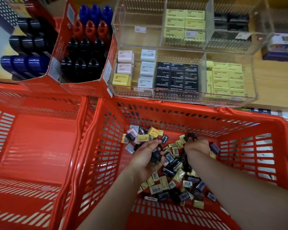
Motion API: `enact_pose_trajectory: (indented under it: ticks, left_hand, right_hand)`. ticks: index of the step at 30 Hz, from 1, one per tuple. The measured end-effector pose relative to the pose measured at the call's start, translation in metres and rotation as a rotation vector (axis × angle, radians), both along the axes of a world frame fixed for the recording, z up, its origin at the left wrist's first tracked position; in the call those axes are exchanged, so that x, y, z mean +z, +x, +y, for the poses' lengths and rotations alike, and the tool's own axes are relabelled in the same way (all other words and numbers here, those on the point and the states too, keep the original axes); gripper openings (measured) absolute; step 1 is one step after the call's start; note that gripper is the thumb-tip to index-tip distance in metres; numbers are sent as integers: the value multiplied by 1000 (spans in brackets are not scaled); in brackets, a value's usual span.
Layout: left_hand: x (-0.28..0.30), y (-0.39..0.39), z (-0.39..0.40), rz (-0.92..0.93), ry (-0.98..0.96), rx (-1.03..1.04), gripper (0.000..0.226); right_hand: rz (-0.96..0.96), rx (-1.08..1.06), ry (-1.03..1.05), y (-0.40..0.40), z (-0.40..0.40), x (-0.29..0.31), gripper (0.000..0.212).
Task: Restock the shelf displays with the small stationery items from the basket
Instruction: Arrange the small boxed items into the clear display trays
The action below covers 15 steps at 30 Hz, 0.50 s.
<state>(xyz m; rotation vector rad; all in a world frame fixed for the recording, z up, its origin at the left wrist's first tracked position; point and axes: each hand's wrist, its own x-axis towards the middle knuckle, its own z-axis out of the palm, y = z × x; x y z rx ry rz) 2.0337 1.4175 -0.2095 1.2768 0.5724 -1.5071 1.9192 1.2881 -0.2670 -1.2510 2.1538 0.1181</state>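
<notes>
Lower centre of the frame: left hand [150, 156] palm-up inside the red basket [186, 112], fingers curled around a clutch of small black packets [155, 157]. Just to its right, right hand [197, 144] knuckles-up, fingers bent down into the pile and closed on a dark item [190, 136]; exact grip hard to make out. Scattered over the basket floor around and beneath both hands: loose stationery packets [175, 185] in yellow, black, navy, pink and pale blue, heaped from the middle toward the lower right. At lower left, a second red basket [32, 146] touching the first. Along the top, on the wooden shelf [271, 80], a clear acrylic display [229, 97] with compartments of pink, pale blue, yellow and black boxes; front row directly behind the basket's far rim. At upper left, red cardboard cartons [88, 87] of dark, red and blue bottles.
</notes>
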Motion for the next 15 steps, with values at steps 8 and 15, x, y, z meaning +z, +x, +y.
enact_pose_trajectory:
  ticks: [8, 15]
  left_hand:
    - [-4, 7, 3, -18, -6, -24, 17]
    - [35, 3, 3, -68, 36, -141, 13]
  right_hand:
    - [-125, 19, -184, -8, 3, -5, 22]
    - [-120, -75, -67, -22, 6, 30, 33]
